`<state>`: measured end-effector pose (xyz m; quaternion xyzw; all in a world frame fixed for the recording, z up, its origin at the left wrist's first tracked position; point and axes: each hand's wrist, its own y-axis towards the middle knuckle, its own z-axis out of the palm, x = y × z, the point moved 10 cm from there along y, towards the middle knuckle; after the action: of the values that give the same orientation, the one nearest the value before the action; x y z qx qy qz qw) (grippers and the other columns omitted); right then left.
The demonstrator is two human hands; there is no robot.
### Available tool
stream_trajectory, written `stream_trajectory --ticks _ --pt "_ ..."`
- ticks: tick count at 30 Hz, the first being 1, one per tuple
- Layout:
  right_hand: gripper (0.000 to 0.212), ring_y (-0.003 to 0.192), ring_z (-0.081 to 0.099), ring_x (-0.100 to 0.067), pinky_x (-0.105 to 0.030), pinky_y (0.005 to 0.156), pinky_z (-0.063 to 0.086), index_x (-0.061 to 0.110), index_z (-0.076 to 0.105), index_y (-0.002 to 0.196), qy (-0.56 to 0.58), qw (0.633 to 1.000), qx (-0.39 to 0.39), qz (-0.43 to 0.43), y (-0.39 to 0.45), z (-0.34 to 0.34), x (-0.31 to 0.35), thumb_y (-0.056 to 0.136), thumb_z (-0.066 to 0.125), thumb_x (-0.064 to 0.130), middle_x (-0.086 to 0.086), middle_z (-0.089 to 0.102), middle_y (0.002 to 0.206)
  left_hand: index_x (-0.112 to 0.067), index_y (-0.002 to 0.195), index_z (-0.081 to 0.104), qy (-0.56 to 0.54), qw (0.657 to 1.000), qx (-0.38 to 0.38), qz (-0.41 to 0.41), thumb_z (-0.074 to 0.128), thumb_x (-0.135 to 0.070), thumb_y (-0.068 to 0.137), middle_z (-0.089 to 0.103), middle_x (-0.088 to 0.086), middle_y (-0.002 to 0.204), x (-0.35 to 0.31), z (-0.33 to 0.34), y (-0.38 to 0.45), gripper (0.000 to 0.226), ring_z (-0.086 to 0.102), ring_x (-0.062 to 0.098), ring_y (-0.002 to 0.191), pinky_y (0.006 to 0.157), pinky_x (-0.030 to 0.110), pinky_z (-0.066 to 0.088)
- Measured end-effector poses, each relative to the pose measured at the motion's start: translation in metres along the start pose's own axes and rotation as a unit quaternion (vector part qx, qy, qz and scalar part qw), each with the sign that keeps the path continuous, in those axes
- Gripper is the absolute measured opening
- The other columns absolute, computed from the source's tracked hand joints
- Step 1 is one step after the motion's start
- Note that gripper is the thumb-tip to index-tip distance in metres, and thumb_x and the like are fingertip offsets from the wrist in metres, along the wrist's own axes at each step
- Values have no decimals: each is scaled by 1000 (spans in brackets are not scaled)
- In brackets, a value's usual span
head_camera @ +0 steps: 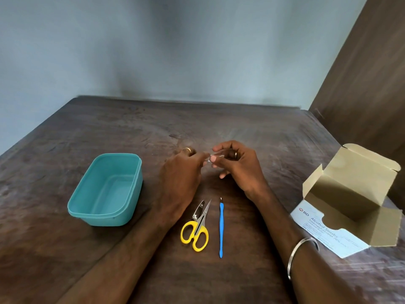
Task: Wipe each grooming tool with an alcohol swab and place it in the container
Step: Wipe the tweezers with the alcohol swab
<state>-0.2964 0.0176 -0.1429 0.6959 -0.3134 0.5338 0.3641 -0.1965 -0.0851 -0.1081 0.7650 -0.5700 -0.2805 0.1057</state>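
My left hand (182,174) and my right hand (238,165) meet above the table's middle, both pinching a small pale, shiny item (215,155); it is mostly hidden by my fingers, so I cannot tell whether it is a swab packet or a tool. An empty teal container (87,207) stands to the left of my left hand. Near the front lie yellow-handled scissors (196,232), a metal nail clipper (199,210) partly under their blades, and a thin blue-handled tool (221,229).
An opened cardboard box of alcohol swabs (350,202) lies at the right with its flaps up. The dark wooden table (109,132) reaches back to a blue wall; a brown panel rises at the far right.
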Motion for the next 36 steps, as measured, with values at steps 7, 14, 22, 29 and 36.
stream_trajectory --ticks 7,14,22,29,36 --pt "17 79 75 -24 -32 57 60 4 72 101 64 998 10 16 0 1 -2 86 71 -4 -14 76 92 -31 117 70 -60 997 -17 -55 63 -22 92 72 2 100 16 -1 -2 26 66 20 88 74 38 55" --pt "13 77 75 -22 -32 53 57 6 72 103 75 997 10 14 0 0 -1 90 69 4 -10 76 93 -30 116 71 -64 996 -11 -58 65 -20 92 73 0 101 19 3 -2 27 67 17 89 76 35 55" --pt "11 68 71 -20 -31 53 56 13 75 92 54 998 31 13 0 5 -4 88 71 3 -6 75 85 -31 115 70 -72 994 -16 -76 64 -21 92 73 0 103 23 3 -1 26 67 20 91 76 38 56" --pt "6 64 71 -21 -33 55 57 15 74 89 32 999 20 21 -1 6 -3 85 77 16 -2 74 79 -28 116 70 -69 995 -12 -66 66 -20 92 73 1 104 18 3 -2 27 67 19 92 78 37 56" --pt "23 66 71 -26 -36 53 58 12 66 101 55 998 -19 -2 -1 -4 2 83 77 3 -8 73 80 -20 120 70 -107 992 -5 -66 64 -16 93 73 2 110 13 2 -2 28 65 15 98 86 26 51"
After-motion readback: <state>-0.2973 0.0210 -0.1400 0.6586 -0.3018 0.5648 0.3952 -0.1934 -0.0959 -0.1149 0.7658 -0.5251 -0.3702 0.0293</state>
